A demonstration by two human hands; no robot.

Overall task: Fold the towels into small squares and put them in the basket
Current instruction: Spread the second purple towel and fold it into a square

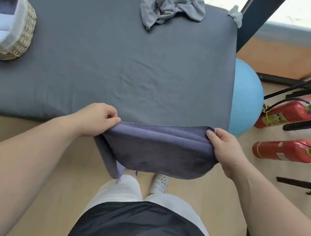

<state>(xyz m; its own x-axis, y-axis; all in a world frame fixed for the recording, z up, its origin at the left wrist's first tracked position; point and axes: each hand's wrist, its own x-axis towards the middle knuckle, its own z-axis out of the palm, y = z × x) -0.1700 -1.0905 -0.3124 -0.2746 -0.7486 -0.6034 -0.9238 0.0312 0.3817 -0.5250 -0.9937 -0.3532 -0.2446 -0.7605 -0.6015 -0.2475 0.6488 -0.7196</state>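
Note:
A purple-blue towel (155,150) hangs doubled over in front of the near edge of the grey table (102,63). My left hand (93,119) pinches its upper left corner. Its upper right corner is pinched by my right hand (225,148). The towel's top edge stretches between both hands just over the table's front edge, and a loose flap droops at the lower left. A woven basket (23,34) with a cloth liner stands at the table's left end and holds folded white and blue towels. A crumpled grey towel (168,8) lies at the far edge.
A blue exercise ball (244,99) sits against the table's right side. Two red fire extinguishers (289,113) lie on the floor to the right, beside black stand legs. A small grey cloth (236,15) hangs at the far right corner.

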